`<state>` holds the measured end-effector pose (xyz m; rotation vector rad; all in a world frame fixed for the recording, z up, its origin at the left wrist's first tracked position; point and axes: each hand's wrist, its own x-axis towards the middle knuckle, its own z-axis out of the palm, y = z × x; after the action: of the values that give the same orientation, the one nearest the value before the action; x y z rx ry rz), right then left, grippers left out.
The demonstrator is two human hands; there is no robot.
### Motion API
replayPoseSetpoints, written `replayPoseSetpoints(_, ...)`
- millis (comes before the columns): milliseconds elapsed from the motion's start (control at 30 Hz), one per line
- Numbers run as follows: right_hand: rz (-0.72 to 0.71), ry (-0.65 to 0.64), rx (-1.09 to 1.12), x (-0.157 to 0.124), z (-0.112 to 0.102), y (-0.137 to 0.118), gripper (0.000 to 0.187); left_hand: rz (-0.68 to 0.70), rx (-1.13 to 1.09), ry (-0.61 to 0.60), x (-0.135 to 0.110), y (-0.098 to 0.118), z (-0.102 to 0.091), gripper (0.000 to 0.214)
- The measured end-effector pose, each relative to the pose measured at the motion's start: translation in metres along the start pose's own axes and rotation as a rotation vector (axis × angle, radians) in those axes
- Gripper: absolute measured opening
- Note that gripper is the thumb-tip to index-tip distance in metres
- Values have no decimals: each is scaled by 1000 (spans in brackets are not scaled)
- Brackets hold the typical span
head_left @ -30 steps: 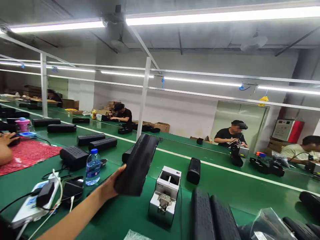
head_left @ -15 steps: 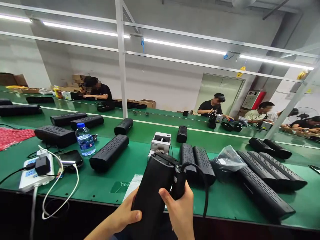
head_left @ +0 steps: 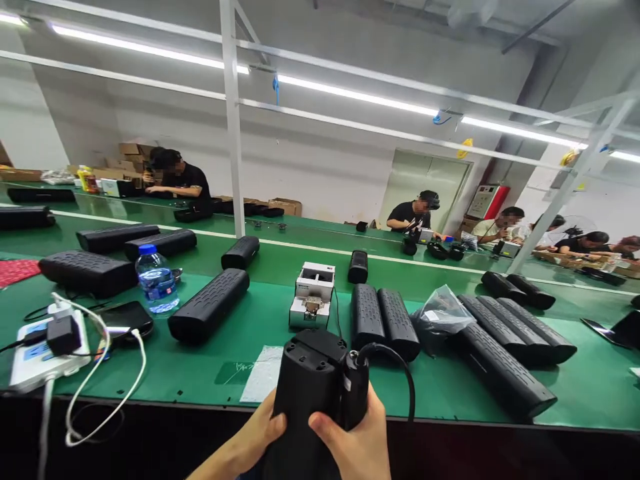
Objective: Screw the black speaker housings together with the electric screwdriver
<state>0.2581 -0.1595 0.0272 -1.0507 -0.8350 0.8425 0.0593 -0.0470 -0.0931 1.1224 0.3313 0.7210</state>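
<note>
At the bottom middle a long black housing (head_left: 306, 393) stands upright, its end cap with screw holes facing up. My left hand (head_left: 257, 433) is closed around its left side, thumb on the near face. My right hand (head_left: 357, 437) is wrapped around a black corded electric screwdriver (head_left: 355, 390) held upright against the housing's right side; the right thumb rests on the housing. The cord leaves the screwdriver's top and loops right. Its lower end is hidden by the hand. Just beyond stands a white screw feeder (head_left: 313, 297).
More black housings (head_left: 210, 307) lie on the green bench (head_left: 195, 373) at both sides. A water bottle (head_left: 157, 283) and a power strip (head_left: 47, 353) with cables sit left. A plastic bag (head_left: 443, 313) lies right. Co-workers (head_left: 415, 213) sit across the bench.
My view has shifted a little to the right. The housing is lower in view and more upright, so its end cap shows more and the feeder is uncovered. Both holds are kept.
</note>
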Motion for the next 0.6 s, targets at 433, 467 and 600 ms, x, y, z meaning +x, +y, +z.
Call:
replayPoseSetpoints(433,241,-78,-69,-2,-8,12,59,-34,-52,-53,-11,6,36,106)
replayPoseSetpoints(467,234,-66,-70,0,-9,14,60,-48,-40,-49,-10,12,36,107)
replayPoseSetpoints(600,157,157,-133,7,-36,16,69,50,295,72,0,69,36,114)
